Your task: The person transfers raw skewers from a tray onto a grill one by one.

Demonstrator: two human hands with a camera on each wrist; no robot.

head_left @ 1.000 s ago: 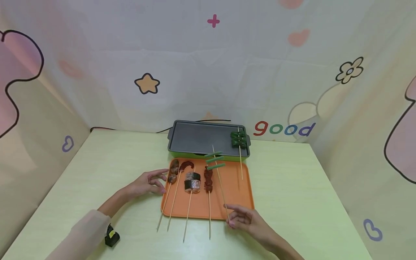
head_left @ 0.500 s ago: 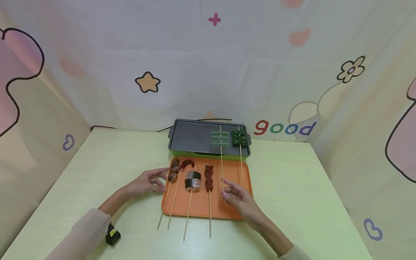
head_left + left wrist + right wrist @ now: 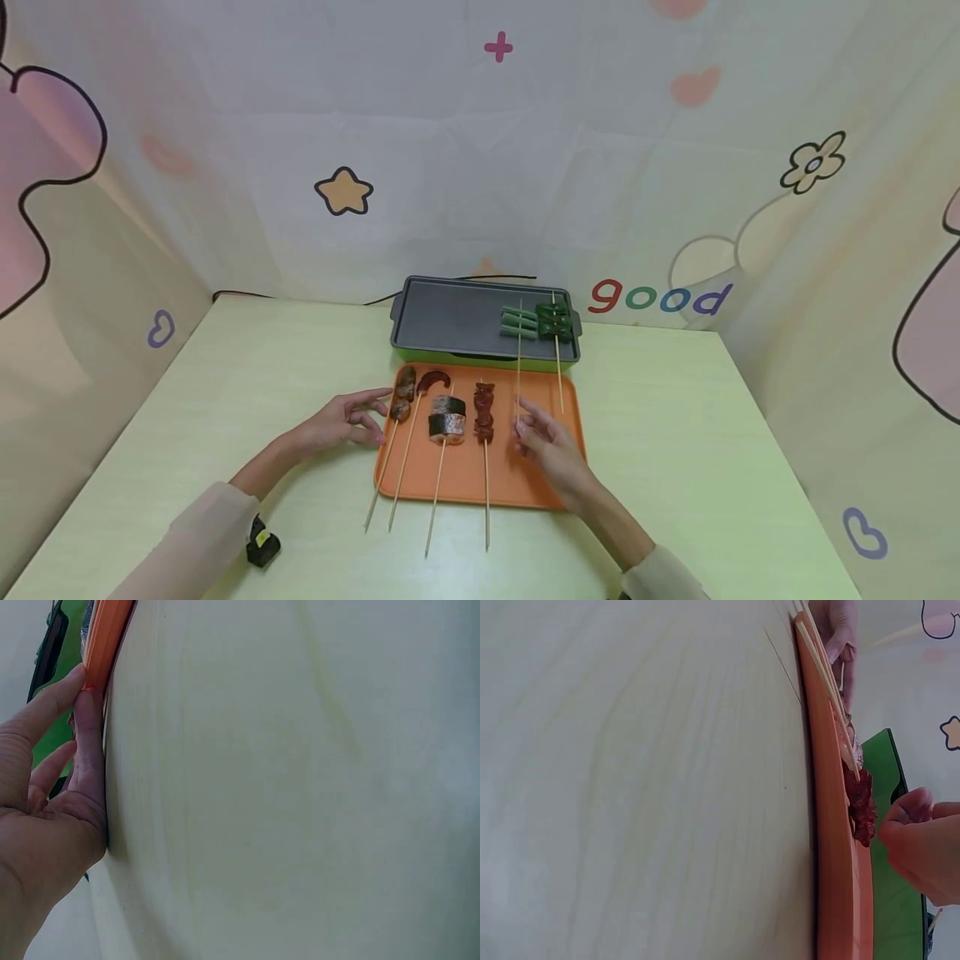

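The right hand (image 3: 551, 450) pinches the green bean skewer (image 3: 518, 322) by its thin stick, low down, with the thumb and finger close together on it. The three green bits are over the right part of the gray griddle (image 3: 450, 312), just left of the dark green veggie skewer (image 3: 553, 321). I can't tell if the bits touch the griddle. The veggie skewer has its food on the griddle too, and its stick pokes out past the front, over the orange tray (image 3: 461, 475)

The left hand (image 3: 341, 425) has its fingers spread and a bit bent. It touches the left edge of the tray, next to the brown mushroom skewer (image 3: 402, 396), and has no stick in its fingers. Next on the tray, going right, come the curly red tentacle skewer (image 3: 433, 382), the seaweed roll skewer (image 3: 447, 419) with its black bands, and the red meat skewer (image 3: 484, 412). All four sticks stretch out past the front edge of the tray

The tray and the griddle sit on a pale table (image 3: 660, 433), with the tray in front. A small black thing (image 3: 262, 546) with a yellow patch is near the left sleeve (image 3: 210, 525). Behind it all hangs a cloth (image 3: 450, 183) with a star (image 3: 344, 192) and the word "good" (image 3: 660, 297) on it
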